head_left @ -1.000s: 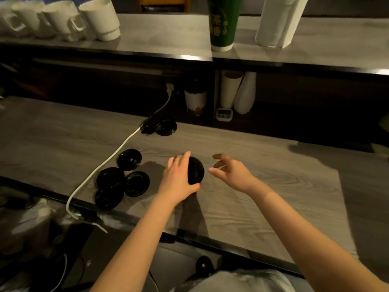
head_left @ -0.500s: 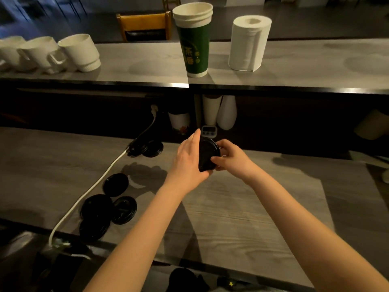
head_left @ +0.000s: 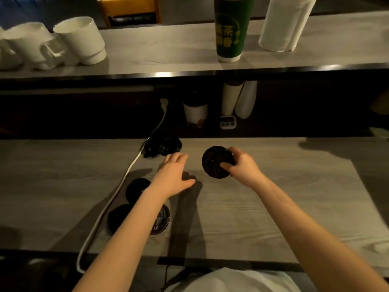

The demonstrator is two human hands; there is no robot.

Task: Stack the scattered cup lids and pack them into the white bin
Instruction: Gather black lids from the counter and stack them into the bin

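Note:
My right hand (head_left: 244,166) grips a black cup lid (head_left: 216,162) by its right edge, held just above the grey wooden counter (head_left: 273,207). My left hand (head_left: 174,175) hovers open and holds nothing, its fingers stretched toward two overlapping black lids (head_left: 164,146) at the counter's back. More black lids lie near the front left: one (head_left: 136,187) beside my left forearm, one (head_left: 117,218) below it, and one (head_left: 161,220) partly hidden under the forearm. No white bin is in view.
A white cable (head_left: 109,205) runs across the counter from a socket at the back past the lids. On the raised shelf stand white mugs (head_left: 80,39), a tall green cup (head_left: 231,28) and a paper roll (head_left: 284,24). Cups and a small timer (head_left: 228,122) sit beneath it.
The lid passed from both hands to my right hand alone. My left hand let go and moved left toward the back lids. The camera tilted downward.

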